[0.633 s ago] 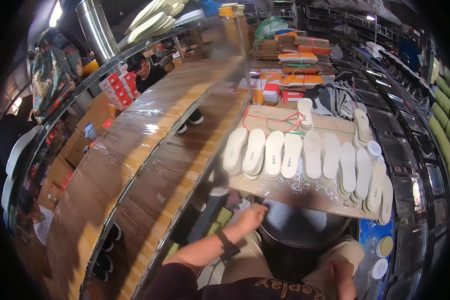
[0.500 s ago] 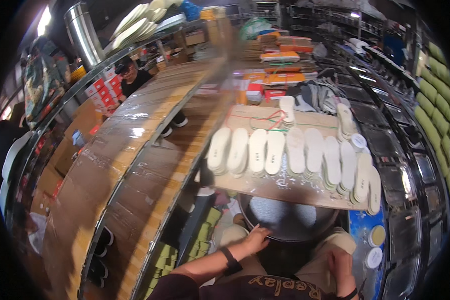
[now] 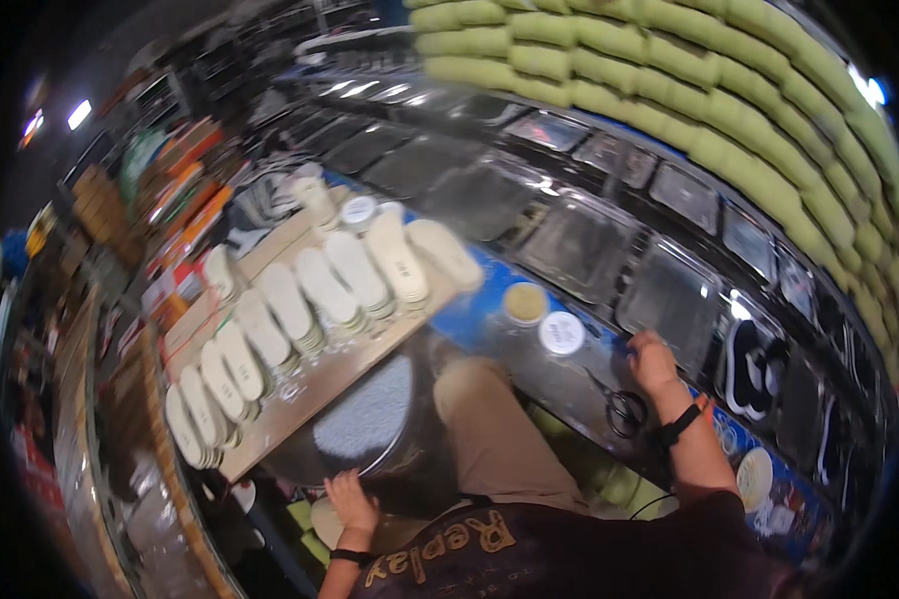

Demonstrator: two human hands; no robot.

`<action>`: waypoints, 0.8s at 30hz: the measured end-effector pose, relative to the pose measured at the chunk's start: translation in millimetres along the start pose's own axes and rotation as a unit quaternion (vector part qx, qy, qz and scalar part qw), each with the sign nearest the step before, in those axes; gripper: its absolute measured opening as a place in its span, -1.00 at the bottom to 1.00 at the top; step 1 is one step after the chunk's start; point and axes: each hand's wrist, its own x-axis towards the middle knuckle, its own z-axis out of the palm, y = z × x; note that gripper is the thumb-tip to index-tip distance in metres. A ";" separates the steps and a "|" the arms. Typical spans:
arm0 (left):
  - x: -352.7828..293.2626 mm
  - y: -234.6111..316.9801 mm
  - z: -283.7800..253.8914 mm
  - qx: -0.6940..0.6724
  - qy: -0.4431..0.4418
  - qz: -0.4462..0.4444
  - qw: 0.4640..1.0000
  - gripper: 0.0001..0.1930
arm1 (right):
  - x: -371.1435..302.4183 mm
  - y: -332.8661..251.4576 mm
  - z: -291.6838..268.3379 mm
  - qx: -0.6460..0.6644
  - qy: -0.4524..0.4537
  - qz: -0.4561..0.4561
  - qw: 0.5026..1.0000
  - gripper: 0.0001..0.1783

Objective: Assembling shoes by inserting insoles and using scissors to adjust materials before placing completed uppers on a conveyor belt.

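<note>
My left hand point(image 3: 352, 502) lies with its fingers stretched out by my knee and the rim of a dark round basin point(image 3: 412, 424). Something grey-white and grainy fills part of the basin. Over the right-hand bench point(image 3: 529, 374), my right hand point(image 3: 655, 363) has its fingers curled together near a dark tray point(image 3: 669, 299); whatever they hold, if anything, is hidden. Black-handled scissors point(image 3: 624, 412) lie just left of that wrist. Cream insoles point(image 3: 290, 299) stand in stacked rows along a wooden board point(image 3: 315, 397) ahead and to the left.
A yellowish round tub point(image 3: 523, 302) and a white-lidded one point(image 3: 561, 333) stand on the bench. Dark shoes point(image 3: 752, 369) sit among rows of trays at the right. Green padded rolls point(image 3: 669, 90) are piled behind them. Stacked boxes point(image 3: 192, 190) stand at the far left.
The view has swung to the right. My right hand has gone from my lap to the bench by the scissors. My left hand remains near the basin.
</note>
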 end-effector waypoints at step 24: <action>3.1 2.6 -4.8 0.012 0.001 -0.013 1.000 -0.39 | -13.4 -25.8 -65.1 0.041 0.111 -0.041 0.992 -0.54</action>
